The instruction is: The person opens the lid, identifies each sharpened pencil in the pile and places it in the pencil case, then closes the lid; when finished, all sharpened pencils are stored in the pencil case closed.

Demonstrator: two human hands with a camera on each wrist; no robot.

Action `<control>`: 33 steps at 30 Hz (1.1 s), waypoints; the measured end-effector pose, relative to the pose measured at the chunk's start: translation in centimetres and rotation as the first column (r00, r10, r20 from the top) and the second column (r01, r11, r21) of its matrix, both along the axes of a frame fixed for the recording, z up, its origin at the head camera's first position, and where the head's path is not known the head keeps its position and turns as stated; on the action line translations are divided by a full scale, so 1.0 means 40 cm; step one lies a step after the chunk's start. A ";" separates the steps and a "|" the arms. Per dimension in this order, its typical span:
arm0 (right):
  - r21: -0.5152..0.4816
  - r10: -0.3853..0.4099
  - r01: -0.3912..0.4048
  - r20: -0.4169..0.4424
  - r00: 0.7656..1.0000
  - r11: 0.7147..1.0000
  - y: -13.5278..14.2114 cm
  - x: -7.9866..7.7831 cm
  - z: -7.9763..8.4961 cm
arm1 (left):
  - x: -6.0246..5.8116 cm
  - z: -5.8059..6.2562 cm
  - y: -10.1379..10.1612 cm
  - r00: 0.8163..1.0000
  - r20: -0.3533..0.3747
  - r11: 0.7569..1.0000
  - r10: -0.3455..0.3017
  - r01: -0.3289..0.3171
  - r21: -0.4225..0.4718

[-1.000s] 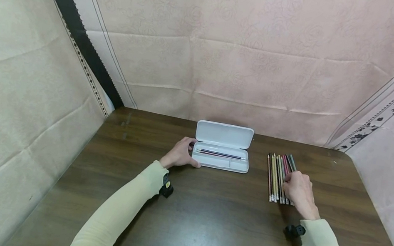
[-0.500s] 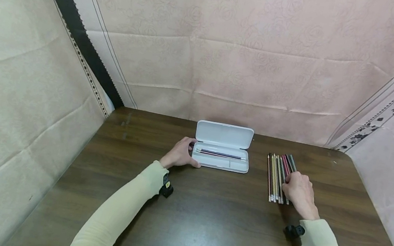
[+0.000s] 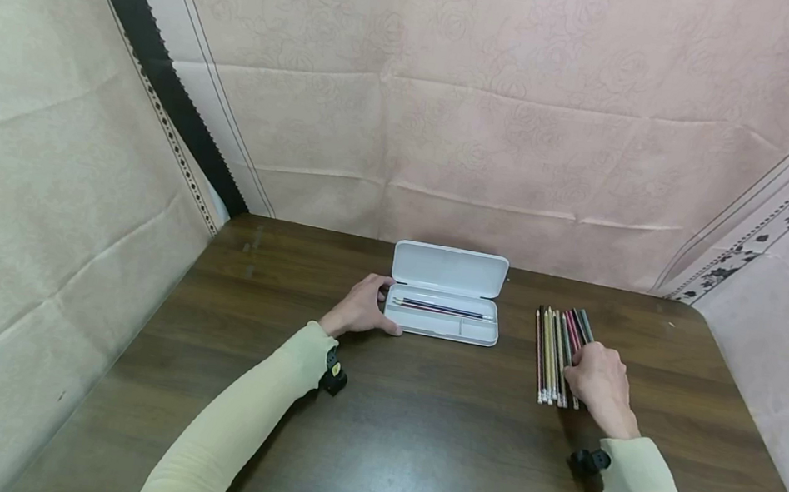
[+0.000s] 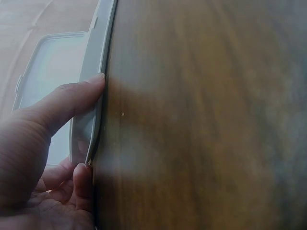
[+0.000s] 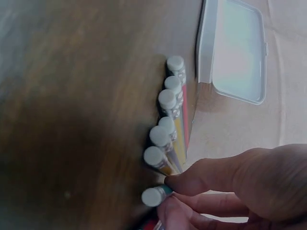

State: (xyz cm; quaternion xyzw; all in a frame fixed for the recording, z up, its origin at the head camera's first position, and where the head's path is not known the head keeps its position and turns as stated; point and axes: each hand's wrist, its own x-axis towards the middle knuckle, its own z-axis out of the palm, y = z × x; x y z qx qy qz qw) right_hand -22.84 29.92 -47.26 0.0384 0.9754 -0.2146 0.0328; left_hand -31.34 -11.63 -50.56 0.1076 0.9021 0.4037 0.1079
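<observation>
A white pencil case stands with its lid up, near the table's back edge. Two dark pencils lie in its tray. My left hand grips the case's left end, the thumb on the front wall and the fingers round the end, as the left wrist view shows. To the right, several pencils lie side by side, their white erasers toward me. At the right side of this row, my right hand pinches a green pencil near its eraser end between thumb and fingers. A red pencil shows just below that hand's fingertips.
The brown wooden table carries everything. Pale cloth hangs rise behind it and at both sides. A black wrist camera is strapped at the left wrist, another at the right.
Over the last second, my right hand has shifted slightly left along the row, and the pencils under its fingers have moved a little. The left hand and the case have not moved.
</observation>
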 end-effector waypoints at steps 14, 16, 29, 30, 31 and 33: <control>-0.009 0.019 -0.020 -0.159 0.987 1.000 -0.025 0.003 0.030 | -0.002 0.003 0.001 1.000 -0.003 1.000 0.006 -0.006 -0.018; -0.017 0.020 -0.024 -0.166 0.986 1.000 -0.033 0.004 0.037 | -0.002 0.002 0.000 1.000 -0.001 1.000 0.004 -0.004 -0.014; -0.015 0.073 -0.084 -0.374 0.925 0.996 -0.092 0.006 0.068 | -0.003 0.003 0.001 1.000 0.008 1.000 0.007 -0.007 -0.014; -0.016 0.082 -0.096 -0.390 0.917 0.995 -0.096 0.006 0.069 | -0.003 0.003 0.001 1.000 0.008 1.000 0.006 -0.006 -0.013; -0.014 0.090 -0.104 -0.401 0.912 0.994 -0.100 0.005 0.071 | -0.003 0.003 0.001 1.000 0.008 1.000 0.006 -0.006 -0.013; -0.024 0.107 -0.128 -0.411 0.905 0.992 -0.109 0.003 0.074 | -0.003 0.003 0.001 1.000 0.009 1.000 0.006 -0.006 -0.011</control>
